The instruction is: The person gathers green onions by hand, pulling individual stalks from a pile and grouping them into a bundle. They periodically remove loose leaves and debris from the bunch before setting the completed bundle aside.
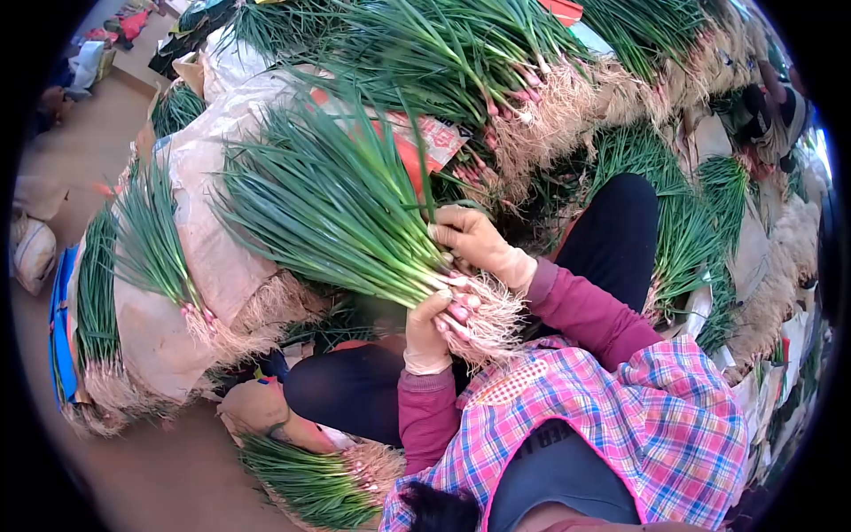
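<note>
A thick bunch of green onions (328,195) lies across my two gloved hands, leaves fanned to the upper left. Its reddish bulbs and pale, stringy roots (496,319) point toward my lap. My left hand (429,333) is wrapped round the bunch from below, thumb over the stems near the bulbs. On the far side of the stems, my right hand (483,246) has its fingers closed at the base of a single upright leaf (424,168), against the bunch. Part of its fingers is hidden behind the stems.
More green onions (417,53) are piled in front, roots facing me. A smaller bunch (160,239) rests on a sack-covered stack (226,186) to the left. Another bunch (310,479) lies by my left knee. Rows of onions (683,213) stand at right, near another person (776,111).
</note>
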A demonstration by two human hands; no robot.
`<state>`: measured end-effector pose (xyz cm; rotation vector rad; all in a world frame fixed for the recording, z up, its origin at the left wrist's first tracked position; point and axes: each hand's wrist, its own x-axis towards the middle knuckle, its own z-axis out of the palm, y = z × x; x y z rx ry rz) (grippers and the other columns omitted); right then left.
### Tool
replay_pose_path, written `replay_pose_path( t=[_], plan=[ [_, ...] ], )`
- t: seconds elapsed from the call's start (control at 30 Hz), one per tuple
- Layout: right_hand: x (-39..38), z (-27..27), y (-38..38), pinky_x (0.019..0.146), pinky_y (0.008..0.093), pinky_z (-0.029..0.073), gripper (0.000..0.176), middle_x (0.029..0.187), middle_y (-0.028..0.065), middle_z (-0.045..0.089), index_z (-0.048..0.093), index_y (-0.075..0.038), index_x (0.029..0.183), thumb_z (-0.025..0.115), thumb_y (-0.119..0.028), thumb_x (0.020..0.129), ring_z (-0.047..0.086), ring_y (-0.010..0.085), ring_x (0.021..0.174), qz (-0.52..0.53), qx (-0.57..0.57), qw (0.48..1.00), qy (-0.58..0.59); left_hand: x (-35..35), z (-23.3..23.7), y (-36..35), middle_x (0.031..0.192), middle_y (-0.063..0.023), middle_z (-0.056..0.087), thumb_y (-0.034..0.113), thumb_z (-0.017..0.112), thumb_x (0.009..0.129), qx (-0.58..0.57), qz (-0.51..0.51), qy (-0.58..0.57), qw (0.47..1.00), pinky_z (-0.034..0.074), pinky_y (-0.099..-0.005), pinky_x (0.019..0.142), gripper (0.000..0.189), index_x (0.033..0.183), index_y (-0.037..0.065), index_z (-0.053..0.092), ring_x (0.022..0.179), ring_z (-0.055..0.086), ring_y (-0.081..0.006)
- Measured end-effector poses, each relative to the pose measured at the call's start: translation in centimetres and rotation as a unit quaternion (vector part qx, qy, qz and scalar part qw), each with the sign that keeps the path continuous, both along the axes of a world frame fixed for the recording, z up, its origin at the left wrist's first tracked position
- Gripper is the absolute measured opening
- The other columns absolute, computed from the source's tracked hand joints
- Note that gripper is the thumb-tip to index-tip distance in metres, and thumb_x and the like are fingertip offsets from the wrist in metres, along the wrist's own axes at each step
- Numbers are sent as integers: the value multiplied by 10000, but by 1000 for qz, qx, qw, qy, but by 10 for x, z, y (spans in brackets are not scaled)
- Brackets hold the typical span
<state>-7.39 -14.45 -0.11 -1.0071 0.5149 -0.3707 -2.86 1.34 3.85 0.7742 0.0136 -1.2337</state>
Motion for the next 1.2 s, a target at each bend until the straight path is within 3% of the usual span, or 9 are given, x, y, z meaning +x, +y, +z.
replay_pose_path(
  t=[0.13,0.23,0.3,0.4,0.67,0.87,1.07,1.13,1.2],
  plan=[
    [-1,-23,-14,538,201,364,156,649,-49,543,619,-89,776,597,-141,922,452,42,562,-116,86,975,-169,8,-11,8,1019,-167,617,154,605,719,-67,-13,16,998,543,-371,832,545,1219,-43,514,844,636,-252],
    [-23,-39,-39,624,284,476,192,703,39,635,659,-61,861,661,-253,864,591,152,624,-2,-225,965,134,2,-4,7,1089,-189,576,121,576,709,-100,38,35,994,548,-326,730,558,1231,-53,484,926,599,-247],
    [-35,-27,-43,736,381,517,283,897,120,683,648,-89,1015,702,-285,818,662,285,772,159,-520,808,226,0,2,2,1127,-182,566,133,580,692,-91,55,-11,994,544,-329,747,584,1239,-44,482,957,584,-259],
    [-21,4,-37,751,375,505,390,1006,88,649,610,-139,1159,710,-168,784,609,237,712,-122,-485,860,102,4,-9,14,1159,-190,563,147,599,707,-82,22,51,995,551,-334,752,581,1243,-45,484,937,590,-264],
    [66,-5,-86,795,393,506,373,1106,75,571,611,-143,1124,680,-136,757,631,268,956,-76,-720,690,11,13,-13,23,1186,-201,534,96,601,728,-174,22,18,984,575,-281,621,638,1322,-32,409,908,603,-199],
    [-28,4,-118,782,303,538,316,1002,64,685,700,-156,1096,616,-24,822,677,244,887,-214,-574,782,110,33,-7,35,1074,-88,520,174,720,640,-328,18,-77,941,455,-333,746,584,1183,89,523,900,525,-194],
    [-103,4,-113,723,363,547,298,1014,72,694,682,-148,1088,654,-99,796,678,280,866,-115,-694,687,183,64,-9,40,1360,-35,469,279,745,765,-511,-24,-80,856,392,-312,708,620,1310,138,483,797,476,-144],
    [-110,13,-106,755,388,544,346,1054,90,687,663,-125,1121,684,-156,777,670,303,910,241,-691,613,298,57,41,44,1450,-50,415,307,612,917,-477,27,-75,875,391,-327,720,570,1412,109,411,830,476,-157],
    [-114,3,-110,753,434,535,307,973,104,677,646,-103,1061,683,-263,802,663,321,884,281,-666,666,184,77,66,48,1376,-50,465,325,513,970,-427,17,4,904,423,-346,761,545,1450,113,367,880,474,-173]
  ],
)
